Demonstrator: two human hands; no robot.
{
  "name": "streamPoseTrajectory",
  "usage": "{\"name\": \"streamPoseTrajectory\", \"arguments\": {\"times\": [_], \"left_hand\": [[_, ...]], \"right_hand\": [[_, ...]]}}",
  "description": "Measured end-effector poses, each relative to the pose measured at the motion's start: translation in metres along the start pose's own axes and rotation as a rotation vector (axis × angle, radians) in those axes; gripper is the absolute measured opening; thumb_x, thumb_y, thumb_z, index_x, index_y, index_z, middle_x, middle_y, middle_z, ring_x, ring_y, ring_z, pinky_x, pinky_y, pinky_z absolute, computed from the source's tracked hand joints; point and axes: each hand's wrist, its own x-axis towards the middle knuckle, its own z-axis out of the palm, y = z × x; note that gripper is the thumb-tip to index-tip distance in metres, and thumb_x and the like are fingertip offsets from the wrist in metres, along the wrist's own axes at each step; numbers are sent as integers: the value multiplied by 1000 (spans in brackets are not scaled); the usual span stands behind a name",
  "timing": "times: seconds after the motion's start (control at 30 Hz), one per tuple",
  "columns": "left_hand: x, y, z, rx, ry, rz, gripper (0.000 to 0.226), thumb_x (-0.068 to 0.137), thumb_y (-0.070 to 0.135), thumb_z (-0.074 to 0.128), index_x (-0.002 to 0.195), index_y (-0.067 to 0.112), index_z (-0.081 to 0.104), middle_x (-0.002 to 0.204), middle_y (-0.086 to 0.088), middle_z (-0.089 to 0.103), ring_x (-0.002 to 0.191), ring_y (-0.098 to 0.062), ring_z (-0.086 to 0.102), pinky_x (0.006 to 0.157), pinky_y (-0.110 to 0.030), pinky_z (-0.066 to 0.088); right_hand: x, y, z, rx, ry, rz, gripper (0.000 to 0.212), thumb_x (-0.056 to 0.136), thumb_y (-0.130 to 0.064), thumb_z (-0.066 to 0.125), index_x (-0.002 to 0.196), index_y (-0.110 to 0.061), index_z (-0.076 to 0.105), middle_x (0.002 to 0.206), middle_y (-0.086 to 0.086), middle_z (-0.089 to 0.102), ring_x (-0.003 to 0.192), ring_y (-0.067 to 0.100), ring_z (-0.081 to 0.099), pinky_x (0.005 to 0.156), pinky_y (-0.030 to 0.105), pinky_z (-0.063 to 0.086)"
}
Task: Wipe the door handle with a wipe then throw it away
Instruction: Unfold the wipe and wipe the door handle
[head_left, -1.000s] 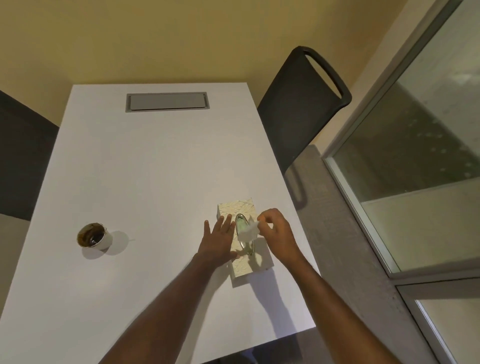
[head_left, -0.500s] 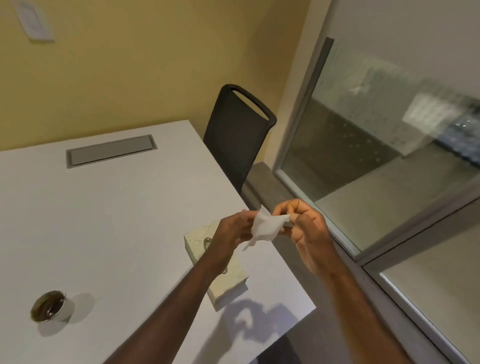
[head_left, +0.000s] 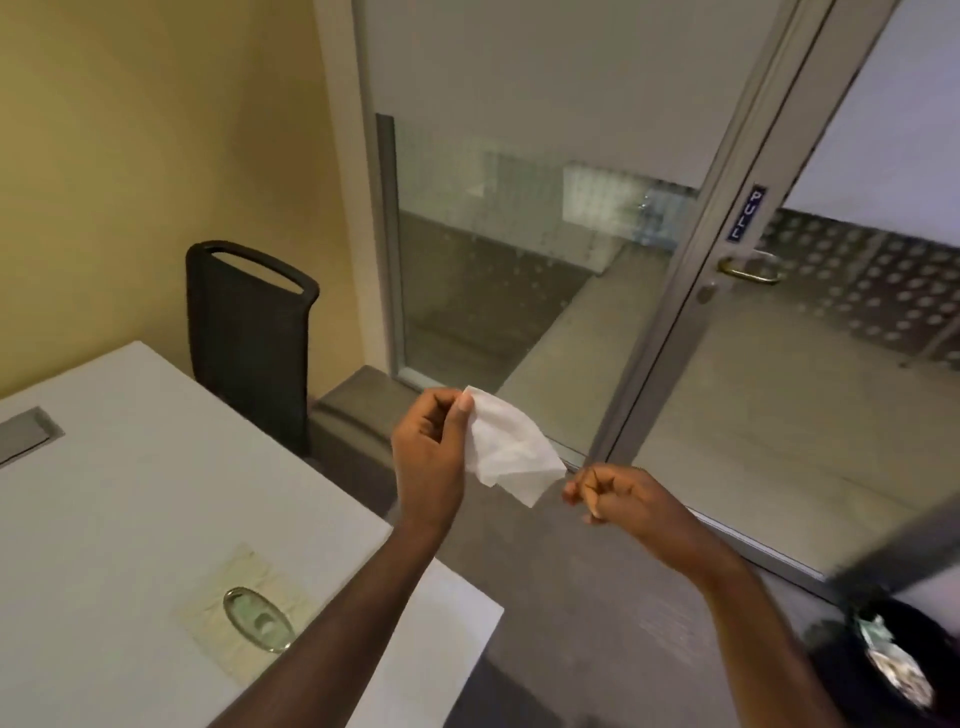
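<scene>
My left hand (head_left: 428, 457) pinches the wipe (head_left: 511, 452) at its top corner; right hand (head_left: 618, 493) closed at the other corner, contact unclear; door handle (head_left: 750, 270) far ahead, blurred; bin (head_left: 893, 660) cut off.

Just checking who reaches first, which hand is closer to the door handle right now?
Right. The right hand sits below and left of the door handle, on the door side. The left hand, pinching the wipe, is farther left, toward the table.
</scene>
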Motion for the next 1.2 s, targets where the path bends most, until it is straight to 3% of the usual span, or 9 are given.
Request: {"name": "streamPoseTrajectory", "arguments": {"times": [0.13,0.2,0.33,0.43,0.57,0.67,0.93,1.07,1.2], "left_hand": [[8,0,71,48,-152,106,9,98,10,65,92,10,72,83,7,70,77,-10,66,69,-32,55],[8,-2,113,95,-263,181,9,96,16,68,89,15,74,82,9,73,75,-10,68,67,-29,53],[12,-1,203,113,-419,322,11,97,31,66,91,29,75,87,18,75,76,-6,71,65,-20,52],[18,-4,268,80,-428,273,9,95,30,66,92,33,74,85,18,75,75,-6,71,65,-15,50],[23,-13,343,8,-321,133,9,90,39,64,85,34,70,70,8,70,63,-8,64,57,-14,47],[33,-20,389,-43,-239,79,13,90,43,64,83,33,69,66,8,66,62,-4,58,57,-16,44],[79,-55,487,-112,-224,-8,12,92,35,65,81,36,69,71,13,69,66,-1,60,57,-13,43],[120,-85,529,-150,-265,-47,12,91,34,67,80,32,70,67,1,66,61,-2,55,55,-16,42],[174,-124,565,-166,-373,-103,17,94,18,71,79,26,73,62,6,66,59,-2,54,55,-15,41]], "right_hand": [[-5,17,-54,4,213,-38,5,93,-13,61,88,-12,65,110,8,73,107,22,66,85,23,47],[-2,16,-87,146,324,-133,22,92,-24,61,111,-13,65,117,2,72,111,12,66,87,15,49],[10,16,-151,254,239,-202,39,92,-20,70,130,-19,60,118,2,73,112,16,68,89,23,55],[16,28,-197,132,260,-172,27,90,-15,74,117,-19,70,108,4,76,102,20,72,85,34,57],[16,54,-257,152,367,-48,7,86,-13,76,87,-6,75,76,16,73,67,18,65,63,35,47],[17,73,-302,238,434,-12,24,84,-8,77,62,-9,67,57,-1,59,55,10,50,53,23,37],[51,114,-384,351,583,37,2,81,-3,77,80,-3,77,70,11,73,60,18,63,53,26,48],[91,136,-422,384,690,69,8,84,5,71,82,1,78,69,13,74,57,18,64,49,26,52],[142,150,-459,364,847,84,13,87,4,68,85,-2,79,76,14,78,61,19,66,55,29,55]]}}
